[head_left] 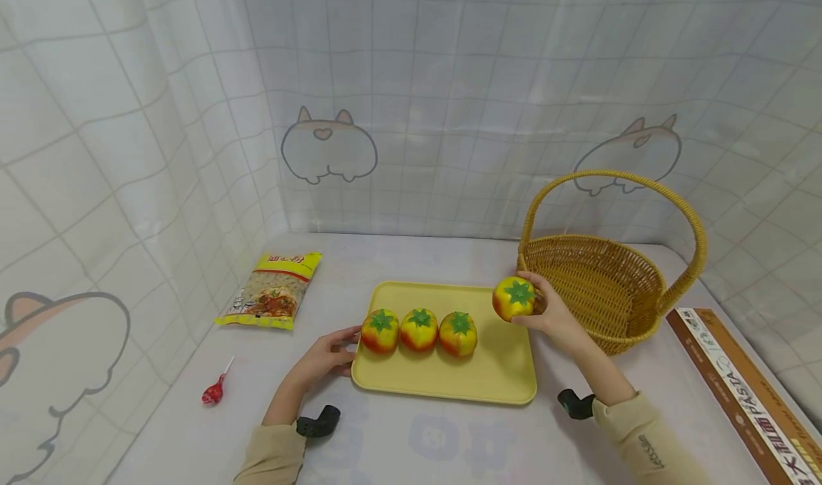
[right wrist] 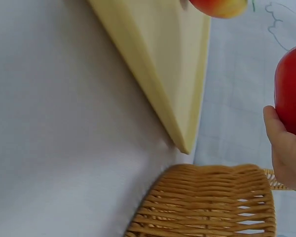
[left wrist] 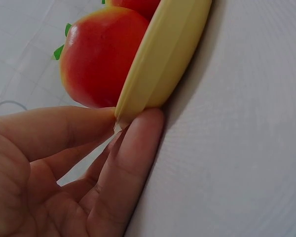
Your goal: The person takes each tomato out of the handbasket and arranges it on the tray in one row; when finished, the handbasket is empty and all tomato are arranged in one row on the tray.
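Three red-and-yellow fruits (head_left: 419,330) with green star-shaped leaf tops, tomato- or persimmon-like, sit in a row on a yellow tray (head_left: 443,389). My left hand (head_left: 324,356) pinches the tray's left rim between thumb and fingers, close beside the leftmost fruit (left wrist: 101,57). A fourth fruit (head_left: 514,298) of the same sort is in my right hand (head_left: 552,317), raised above the tray's right back corner. In the right wrist view, part of that hand (right wrist: 288,153) shows against the red side of the held fruit. A wicker basket (head_left: 594,285) with a tall handle stands just right of this hand.
A yellow-edged food packet (head_left: 272,291) lies at the back left, with a red-wrapped lollipop (head_left: 214,390) in front of it. Along the right edge lies a long pasta box (head_left: 748,399). A grid-patterned curtain (head_left: 437,114) rises behind the table.
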Demonstrator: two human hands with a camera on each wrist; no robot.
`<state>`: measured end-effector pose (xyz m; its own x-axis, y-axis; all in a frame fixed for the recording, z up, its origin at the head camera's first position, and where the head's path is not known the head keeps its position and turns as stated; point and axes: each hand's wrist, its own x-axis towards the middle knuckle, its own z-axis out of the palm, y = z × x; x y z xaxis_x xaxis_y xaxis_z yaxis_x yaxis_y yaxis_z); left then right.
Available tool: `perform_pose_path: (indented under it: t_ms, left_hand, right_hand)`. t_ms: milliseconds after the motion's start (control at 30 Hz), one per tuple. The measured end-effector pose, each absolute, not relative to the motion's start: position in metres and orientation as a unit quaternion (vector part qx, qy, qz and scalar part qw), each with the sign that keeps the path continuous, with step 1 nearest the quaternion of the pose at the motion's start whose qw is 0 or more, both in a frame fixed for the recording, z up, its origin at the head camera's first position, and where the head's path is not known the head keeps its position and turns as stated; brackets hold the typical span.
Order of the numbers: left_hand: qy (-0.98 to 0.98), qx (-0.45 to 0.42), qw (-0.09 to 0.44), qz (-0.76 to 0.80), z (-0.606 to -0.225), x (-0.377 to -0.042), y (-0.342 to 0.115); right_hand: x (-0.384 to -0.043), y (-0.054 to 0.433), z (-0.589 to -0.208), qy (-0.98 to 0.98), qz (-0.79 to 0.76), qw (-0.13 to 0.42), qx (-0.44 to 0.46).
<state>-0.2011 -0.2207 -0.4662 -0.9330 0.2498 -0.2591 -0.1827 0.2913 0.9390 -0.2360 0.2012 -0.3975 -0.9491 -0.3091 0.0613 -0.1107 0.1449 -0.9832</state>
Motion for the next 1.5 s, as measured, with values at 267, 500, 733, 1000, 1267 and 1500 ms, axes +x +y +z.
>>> perform_pose_path:
  t_ms: [267, 500, 733, 1000, 1267, 1500]
  left_hand:
    - [0.791, 0.015, 0.181, 0.584, -0.466, -0.201, -0.220]
    - [0.789, 0.013, 0.182, 0.587, -0.464, -0.200, -0.219]
    - [0.786, 0.010, 0.186, 0.589, -0.464, -0.201, -0.220]
    - [0.785, 0.007, 0.184, 0.592, -0.460, -0.199, -0.219]
    - [0.783, 0.012, 0.182, 0.595, -0.461, -0.200, -0.219]
    - [0.781, 0.016, 0.184, 0.597, -0.463, -0.201, -0.220]
  right_hand:
    - [-0.230, 0.196, -0.409, 0.757, -0.631, 0.108, -0.131]
    - [-0.228, 0.196, -0.419, 0.765, -0.620, 0.121, -0.122]
    - [-0.229, 0.196, -0.428, 0.777, -0.601, 0.151, -0.109]
    - [-0.229, 0.193, -0.429, 0.803, -0.557, 0.184, -0.109]
    - [-0.231, 0.192, -0.432, 0.803, -0.551, 0.199, -0.112]
    - [-0.232, 0.192, -0.434, 0.794, -0.561, 0.201, -0.124]
